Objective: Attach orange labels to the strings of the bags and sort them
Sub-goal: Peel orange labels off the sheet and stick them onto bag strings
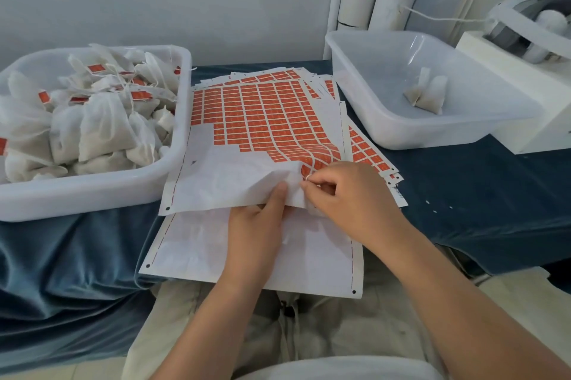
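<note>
The left hand (256, 225) grips the lifted near edge of the label sheet (222, 177), thumb on top. The right hand's (349, 197) fingers (318, 194) are pinched together on the same raised fold, just where the orange labels (278, 120) begin. Left of the fingers and beyond them, a white bin (92, 191) is heaped with labelled bags (102, 126); beyond and to their right, a second bin (463, 124) holds two plain bags (428, 92), both bins on the blue-draped desk (479, 194).
</note>
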Action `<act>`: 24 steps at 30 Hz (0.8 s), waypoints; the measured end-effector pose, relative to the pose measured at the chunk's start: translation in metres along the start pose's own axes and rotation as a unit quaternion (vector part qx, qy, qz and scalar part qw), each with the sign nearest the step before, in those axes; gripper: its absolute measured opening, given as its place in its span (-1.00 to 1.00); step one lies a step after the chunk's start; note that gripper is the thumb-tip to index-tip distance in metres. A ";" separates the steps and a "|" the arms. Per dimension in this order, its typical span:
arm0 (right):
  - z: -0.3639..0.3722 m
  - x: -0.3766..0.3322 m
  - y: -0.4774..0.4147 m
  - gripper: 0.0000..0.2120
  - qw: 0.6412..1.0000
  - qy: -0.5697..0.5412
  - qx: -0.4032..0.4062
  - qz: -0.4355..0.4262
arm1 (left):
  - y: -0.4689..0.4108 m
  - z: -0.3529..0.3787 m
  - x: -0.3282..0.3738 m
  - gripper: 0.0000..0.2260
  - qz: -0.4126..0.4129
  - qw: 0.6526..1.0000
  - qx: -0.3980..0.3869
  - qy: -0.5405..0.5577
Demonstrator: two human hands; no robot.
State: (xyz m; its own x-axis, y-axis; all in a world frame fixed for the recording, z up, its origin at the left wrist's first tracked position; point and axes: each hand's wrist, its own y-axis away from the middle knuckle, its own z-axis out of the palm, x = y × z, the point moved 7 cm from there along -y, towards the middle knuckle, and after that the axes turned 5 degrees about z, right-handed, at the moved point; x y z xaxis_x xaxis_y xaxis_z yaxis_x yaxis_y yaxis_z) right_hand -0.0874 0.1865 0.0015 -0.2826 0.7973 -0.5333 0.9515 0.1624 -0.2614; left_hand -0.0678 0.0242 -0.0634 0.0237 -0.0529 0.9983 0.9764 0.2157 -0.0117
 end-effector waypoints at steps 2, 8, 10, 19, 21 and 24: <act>0.000 -0.001 0.000 -0.61 1.000 -0.014 0.011 0.004 | -0.001 -0.001 0.001 -0.84 0.003 1.000 -0.003 0.000; -0.001 0.001 -0.002 -0.51 0.999 -0.013 0.033 0.009 | 0.001 0.001 0.006 -0.84 0.030 0.999 -0.010 0.007; -0.005 0.009 -0.004 -0.59 0.999 -0.026 0.035 0.027 | 0.001 -0.001 0.007 -0.80 0.032 0.999 -0.002 0.006; 0.000 0.012 -0.001 -0.74 0.994 -0.068 -0.033 0.080 | 0.003 0.002 0.010 -0.80 0.049 0.999 -0.006 0.005; 0.001 0.008 0.000 -0.72 0.995 -0.062 -0.027 0.069 | 0.002 0.001 0.011 -0.80 0.046 0.999 -0.007 0.005; 0.000 0.005 0.001 -0.74 0.997 -0.057 -0.007 0.057 | 0.002 0.002 0.011 -0.78 0.043 0.999 -0.016 -0.001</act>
State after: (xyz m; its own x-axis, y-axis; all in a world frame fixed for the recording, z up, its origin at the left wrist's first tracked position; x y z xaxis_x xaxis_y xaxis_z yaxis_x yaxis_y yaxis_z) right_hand -0.0875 0.1905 -0.0010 -0.1842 0.7404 -0.6464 0.9794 0.0833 -0.1837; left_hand -0.0658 0.0261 -0.0523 0.1081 -0.0333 0.9936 0.9771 0.1878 -0.1000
